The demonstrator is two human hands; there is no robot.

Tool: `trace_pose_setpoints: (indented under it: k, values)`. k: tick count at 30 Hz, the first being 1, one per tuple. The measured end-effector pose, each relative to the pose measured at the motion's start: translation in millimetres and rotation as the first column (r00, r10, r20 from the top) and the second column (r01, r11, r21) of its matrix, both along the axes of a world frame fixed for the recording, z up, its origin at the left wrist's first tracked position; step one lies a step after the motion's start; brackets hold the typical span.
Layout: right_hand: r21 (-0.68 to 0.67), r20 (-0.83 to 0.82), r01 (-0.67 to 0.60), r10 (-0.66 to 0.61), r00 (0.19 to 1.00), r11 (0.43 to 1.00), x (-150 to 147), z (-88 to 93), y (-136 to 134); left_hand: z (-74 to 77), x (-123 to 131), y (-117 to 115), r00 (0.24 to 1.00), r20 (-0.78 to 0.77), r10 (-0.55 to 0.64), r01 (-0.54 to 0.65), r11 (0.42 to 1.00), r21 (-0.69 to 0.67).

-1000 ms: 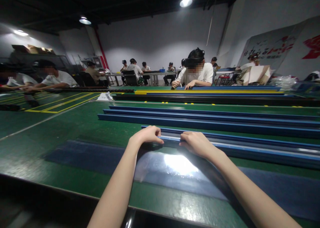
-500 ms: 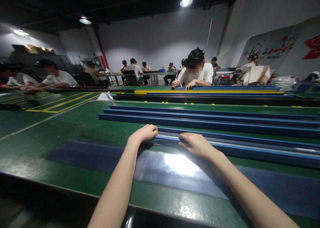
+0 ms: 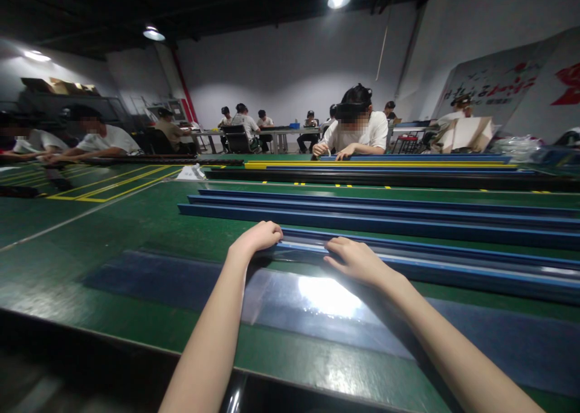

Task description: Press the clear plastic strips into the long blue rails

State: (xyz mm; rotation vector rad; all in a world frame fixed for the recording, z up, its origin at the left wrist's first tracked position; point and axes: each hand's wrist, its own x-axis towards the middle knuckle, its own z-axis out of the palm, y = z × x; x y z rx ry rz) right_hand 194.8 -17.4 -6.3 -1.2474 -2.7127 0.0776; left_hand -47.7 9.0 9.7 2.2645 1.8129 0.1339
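Holding entry: one blue rail (image 3: 475, 268), long, with a pale strip along its top. It lies on the green tabletop (image 3: 113, 231) and runs off to the right, out of view.

- Left hand (image 3: 257, 237): curled shut over the rail's near end.
- Right hand (image 3: 357, 260): just beside the left, palm down, fingers laid over the rail's top edge. The thumb is hidden, so I cannot tell whether it pinches or only presses.
- Nearer the person: clear film (image 3: 317, 298), glossy under lamp glare, spread on a dark blue mat (image 3: 149, 280).
- Behind, parallel and near: further blue profiles (image 3: 362, 210).
- Opposite: a co-worker (image 3: 356, 132) at another set of rails.

Hazards, as judged:
- Both hands sit at one end, so the far length is unsteadied. A lift or twist could swing it into the neighbouring profiles.
- The slick film could let the rail skid.
- Bare fingers on a narrow edge risk a nip or scrape.
- Uneven pressure could crease the pale strip.
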Motion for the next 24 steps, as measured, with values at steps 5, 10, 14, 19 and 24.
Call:
trace_pose_setpoints:
  k: [5,10,14,19,24]
  values:
    - [-0.008,0.017,0.009,-0.009,1.000,1.000,-0.3,0.8,-0.9,2.6,2.0,-2.3,0.999,0.032,0.009,-0.009,1.000,-0.004]
    - [-0.004,0.032,0.013,-0.013,0.999,1.000,-1.0,2.4,-1.9,1.8,2.8,-2.2,0.999,0.038,-0.011,0.011,1.000,0.001]
    - [-0.006,0.038,0.019,-0.019,0.999,1.000,-0.8,2.3,-1.9,0.7,2.3,-1.6,0.999,0.035,-0.010,0.009,1.000,0.006]
    - [-0.007,0.030,0.020,-0.020,0.999,1.000,-0.2,1.6,-2.5,2.7,4.2,-3.4,0.999,0.036,-0.016,0.016,1.000,0.000]
    - [-0.007,0.031,0.025,-0.024,0.999,1.000,-1.1,3.6,-4.4,6.1,6.5,-6.5,0.999,0.038,-0.008,0.008,1.000,-0.012]
